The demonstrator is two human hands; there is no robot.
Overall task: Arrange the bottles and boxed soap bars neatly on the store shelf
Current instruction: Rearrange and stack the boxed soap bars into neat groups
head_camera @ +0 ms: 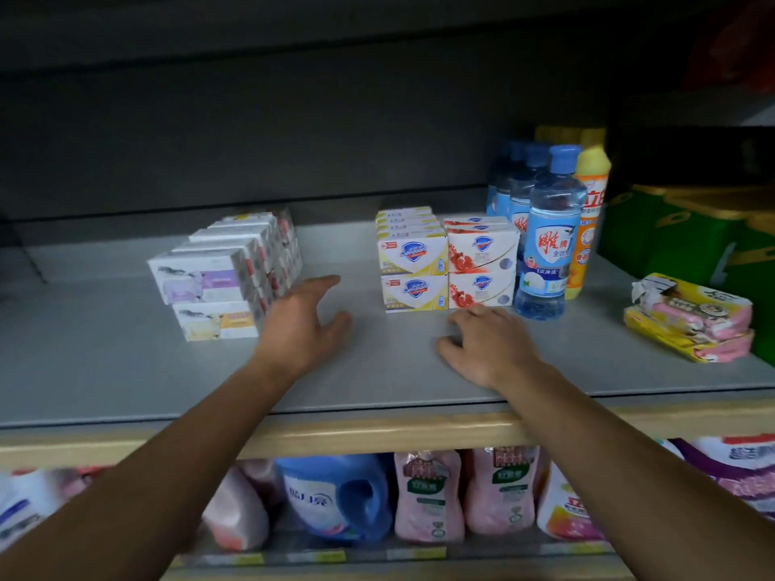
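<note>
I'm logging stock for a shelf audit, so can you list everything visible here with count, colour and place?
white soap boxes: row stacked two high, white with purple or yellow labels, shelf left
yellow soap boxes: row stacked two high, shelf centre
red soap boxes: row stacked two high, white and red, beside the yellow ones
blue bottles: several in a row, shelf right
orange bottles: at least two, beside the blue bottles
wrapped soap packs: stack, pink and yellow, far right
green packs: count unclear, right edge
refill pouches: several, pink, lower shelf
detergent jug: one, blue, lower shelf
left hand: open, above shelf
right hand: open, before the red boxes
</note>
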